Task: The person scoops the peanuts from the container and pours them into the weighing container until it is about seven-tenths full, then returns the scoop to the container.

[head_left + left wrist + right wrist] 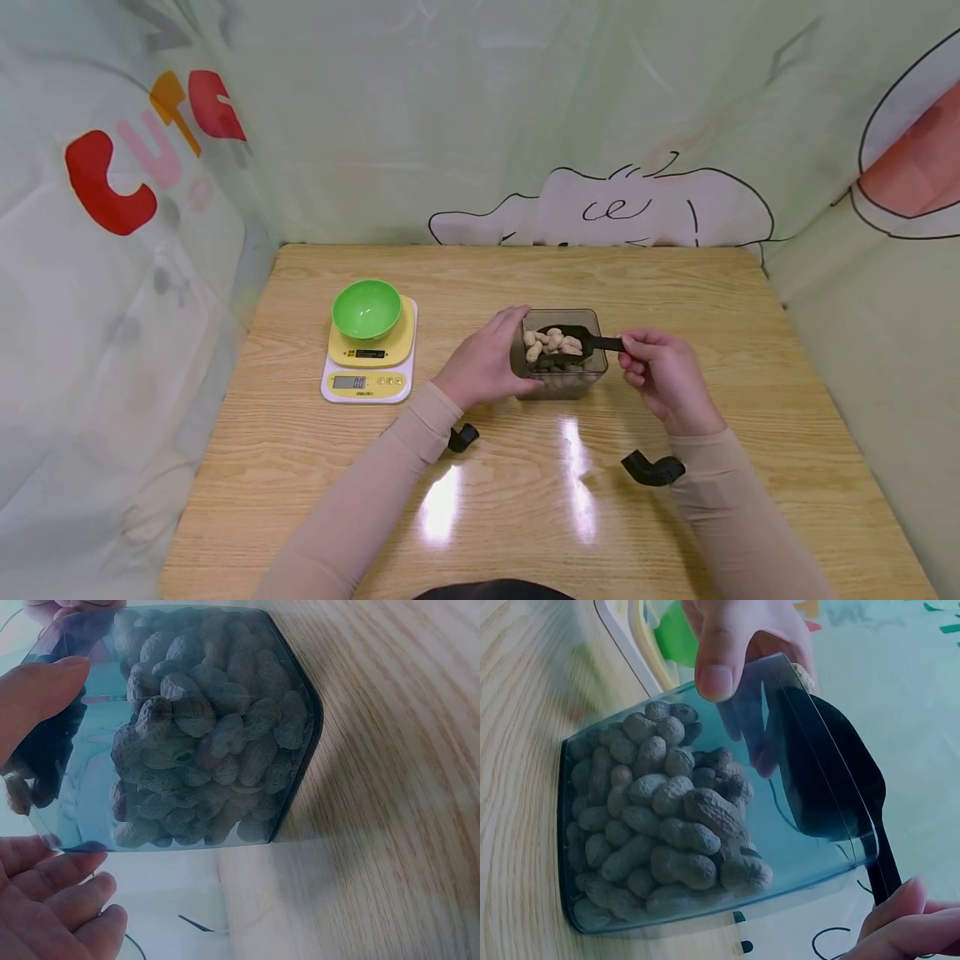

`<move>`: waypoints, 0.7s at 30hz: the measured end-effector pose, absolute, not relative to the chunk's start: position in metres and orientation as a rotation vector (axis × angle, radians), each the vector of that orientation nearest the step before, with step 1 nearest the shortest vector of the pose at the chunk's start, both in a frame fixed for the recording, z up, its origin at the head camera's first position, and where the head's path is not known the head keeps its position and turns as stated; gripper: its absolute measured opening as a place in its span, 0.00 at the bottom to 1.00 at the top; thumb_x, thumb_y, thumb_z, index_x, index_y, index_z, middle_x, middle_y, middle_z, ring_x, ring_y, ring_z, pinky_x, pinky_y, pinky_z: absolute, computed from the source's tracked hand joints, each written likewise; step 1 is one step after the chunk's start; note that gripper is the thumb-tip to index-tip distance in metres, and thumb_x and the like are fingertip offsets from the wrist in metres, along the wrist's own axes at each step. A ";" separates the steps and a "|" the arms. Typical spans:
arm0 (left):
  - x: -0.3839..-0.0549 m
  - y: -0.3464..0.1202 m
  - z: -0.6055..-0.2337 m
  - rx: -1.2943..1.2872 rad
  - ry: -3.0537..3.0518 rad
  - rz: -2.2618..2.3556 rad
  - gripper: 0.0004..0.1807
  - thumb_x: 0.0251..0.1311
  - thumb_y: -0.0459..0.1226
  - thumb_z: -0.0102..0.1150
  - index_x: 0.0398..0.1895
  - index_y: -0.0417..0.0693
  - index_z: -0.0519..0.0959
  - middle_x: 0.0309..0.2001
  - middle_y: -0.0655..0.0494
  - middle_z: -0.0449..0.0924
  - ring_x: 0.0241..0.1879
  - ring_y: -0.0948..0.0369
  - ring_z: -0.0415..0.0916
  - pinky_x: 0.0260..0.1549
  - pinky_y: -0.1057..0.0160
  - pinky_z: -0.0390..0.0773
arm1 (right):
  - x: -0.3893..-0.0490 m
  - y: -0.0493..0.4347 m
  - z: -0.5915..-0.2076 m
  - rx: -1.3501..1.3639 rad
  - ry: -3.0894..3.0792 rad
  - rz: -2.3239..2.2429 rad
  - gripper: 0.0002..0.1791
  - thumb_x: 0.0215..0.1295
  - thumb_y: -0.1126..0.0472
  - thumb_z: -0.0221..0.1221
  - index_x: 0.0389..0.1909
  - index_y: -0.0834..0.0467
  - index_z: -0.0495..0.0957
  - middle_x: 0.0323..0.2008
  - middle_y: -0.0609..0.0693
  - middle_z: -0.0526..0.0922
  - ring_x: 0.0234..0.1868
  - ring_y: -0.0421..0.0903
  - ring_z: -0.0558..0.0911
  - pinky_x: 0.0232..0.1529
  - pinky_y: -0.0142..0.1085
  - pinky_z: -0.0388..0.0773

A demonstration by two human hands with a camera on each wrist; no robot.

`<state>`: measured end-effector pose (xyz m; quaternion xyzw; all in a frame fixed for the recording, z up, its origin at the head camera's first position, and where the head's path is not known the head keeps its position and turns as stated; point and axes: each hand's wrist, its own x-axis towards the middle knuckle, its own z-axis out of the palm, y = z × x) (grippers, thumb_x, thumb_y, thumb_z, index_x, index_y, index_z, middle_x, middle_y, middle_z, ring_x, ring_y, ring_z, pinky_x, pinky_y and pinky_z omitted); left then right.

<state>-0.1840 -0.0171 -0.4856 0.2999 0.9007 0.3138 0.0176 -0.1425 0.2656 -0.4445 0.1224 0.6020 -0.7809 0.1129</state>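
Note:
A clear, smoky-tinted square container (pixel 564 385) of unshelled peanuts (pixel 675 825) stands on the table. My left hand (pixel 491 358) grips its left side, thumb on the near wall and fingers around the far side. In my right hand (pixel 667 375), thumb and fingers pinch the handle of a black scoop (pixel 825 765). The scoop's bowl sits at the top of the container, above the main heap, and carries several peanuts (pixel 553 340). Through the wall in the left wrist view, the container (pixel 202 735) looks more than half full.
To the left, a yellow and white kitchen scale (pixel 369 371) reads 0.0, with a green bowl (pixel 367 309) on its platform. Printed cloth (pixel 480 125) hangs behind the wooden table (pixel 510 508) and along its sides.

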 end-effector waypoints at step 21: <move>-0.185 -0.025 -0.483 1.023 2.845 0.834 0.72 0.52 0.67 0.78 0.89 0.45 0.47 0.88 0.47 0.51 0.88 0.47 0.46 0.88 0.51 0.50 | -0.150 0.274 -0.428 0.343 1.727 -2.365 0.11 0.82 0.65 0.55 0.38 0.58 0.83 0.25 0.47 0.80 0.24 0.38 0.74 0.21 0.24 0.70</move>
